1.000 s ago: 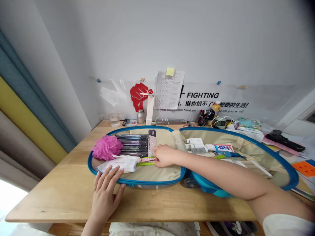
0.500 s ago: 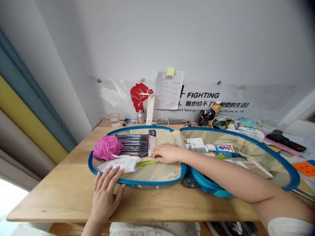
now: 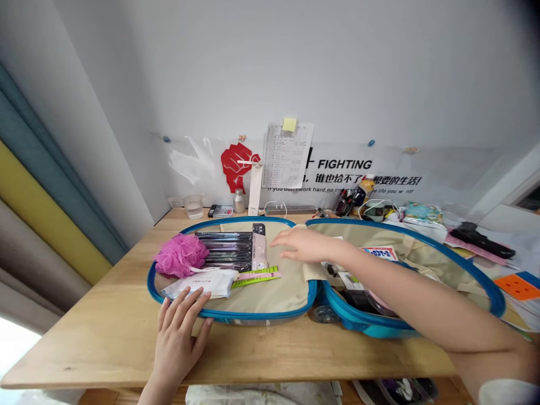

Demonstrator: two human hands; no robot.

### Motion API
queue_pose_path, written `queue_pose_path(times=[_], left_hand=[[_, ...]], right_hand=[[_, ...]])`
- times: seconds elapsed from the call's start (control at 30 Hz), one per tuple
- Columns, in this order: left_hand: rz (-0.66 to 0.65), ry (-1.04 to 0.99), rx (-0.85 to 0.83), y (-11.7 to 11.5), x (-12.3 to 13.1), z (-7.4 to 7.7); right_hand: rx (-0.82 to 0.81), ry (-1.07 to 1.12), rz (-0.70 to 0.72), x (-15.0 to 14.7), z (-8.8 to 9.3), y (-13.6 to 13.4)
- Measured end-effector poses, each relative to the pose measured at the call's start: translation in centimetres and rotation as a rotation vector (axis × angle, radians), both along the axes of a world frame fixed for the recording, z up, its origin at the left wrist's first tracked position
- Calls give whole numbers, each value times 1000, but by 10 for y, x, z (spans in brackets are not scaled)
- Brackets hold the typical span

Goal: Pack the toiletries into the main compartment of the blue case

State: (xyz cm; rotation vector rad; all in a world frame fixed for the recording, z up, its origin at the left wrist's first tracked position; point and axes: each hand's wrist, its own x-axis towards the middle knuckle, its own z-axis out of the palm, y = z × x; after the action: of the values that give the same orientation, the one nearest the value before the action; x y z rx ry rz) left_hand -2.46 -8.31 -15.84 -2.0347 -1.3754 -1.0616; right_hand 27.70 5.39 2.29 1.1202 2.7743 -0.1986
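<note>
– While the open suitcase (image 3: 261, 313) is spread flat on the desk (image 3: 105, 332), where is the left hand (image 3: 179, 334) seen?
– It is laid palm down at the 6 o'clock rim of the suitcase's left half, with the fingers spread. The fingertips (image 3: 185, 298) are rested at the blue rim, just beside the white wipes pack (image 3: 202, 282). Nothing is enclosed, so the grip is released.
– And the right hand (image 3: 301, 244)?
– It is held over the hinge between the two halves, fingers stretched flat toward 9 o'clock. Its grip is released too, with nothing clasped. Whether the lining beneath is touched cannot be told.
– What is packed in the left half?
– A pink bath pouf (image 3: 181, 254) is set at 9 o'clock, just beside the wipes pack. A dark toothbrush pack (image 3: 230, 250) is laid at 12 o'clock, near the right hand's fingertips. A green-and-pink strip packet (image 3: 257, 275) is placed at the centre, between the wipes pack and a loose beige strap (image 3: 314, 271).
– And the right half?
– A toothpaste box (image 3: 379, 253) is partly covered by the forearm. What else lies there is hidden or too blurred to be named.
– What is found beyond the suitcase?
– At 12 o'clock on the desk, against the wall, a plastic cup (image 3: 193, 205), a small metal bottle (image 3: 238, 201) and a white lamp stand (image 3: 254, 188) are lined up. Above them a red fist sticker (image 3: 236, 166) and a printed sheet (image 3: 287, 156) with a yellow sticky note (image 3: 289, 124) are fixed to the wall.
</note>
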Motion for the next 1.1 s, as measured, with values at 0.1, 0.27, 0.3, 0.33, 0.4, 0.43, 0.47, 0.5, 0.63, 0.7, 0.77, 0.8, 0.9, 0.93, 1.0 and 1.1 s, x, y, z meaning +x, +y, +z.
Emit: queue_pose_path(times=[0.1,0.27,0.3,0.33,0.4,0.43,0.47,0.5,0.63,0.7,0.77,0.8,0.9,0.93,1.0,1.1], left_hand=[[-10,-3,5,0,0,-1],[-11,1,9,1,-1,-1],[-8,0,7,1,0,0],[-7,-1,6,0,0,0],[-8,-4,6,0,0,1],[-9,-6,6,0,0,1],[-9,-8,5,0,0,1],[-9,-12,1,0,0,0],[-5,-22,-7,0,-1,-1],[-5,-12,-1,0,-1,0],[-7,-1,6,0,0,1],[-8,3,10,0,0,2],[-10,6,18,0,1,4],[-9,5,18,0,1,4],[-7,0,17,0,1,3],[-2,-8,9,0,0,2]], right_hand=[[26,18,-208,48,28,5],[-63,-108,-412,122,21,-6],[-73,-128,-433,133,14,-11],[-73,-140,-452,143,6,-15],[-62,-152,-491,160,-8,-22],[-56,-155,-511,166,-14,-24],[-53,-156,-531,172,-19,-26],[-54,-155,-549,178,-23,-27],[-50,-135,-594,190,-32,-28],[-38,-125,-608,193,-34,-27],[-37,-115,-618,195,-36,-27],[-42,-110,-622,196,-37,-27],[-52,-91,-628,198,-40,-28],[-51,-85,-630,199,-41,-29],[-45,-74,-633,200,-42,-30],[-15,-55,-652,200,-40,-30]])
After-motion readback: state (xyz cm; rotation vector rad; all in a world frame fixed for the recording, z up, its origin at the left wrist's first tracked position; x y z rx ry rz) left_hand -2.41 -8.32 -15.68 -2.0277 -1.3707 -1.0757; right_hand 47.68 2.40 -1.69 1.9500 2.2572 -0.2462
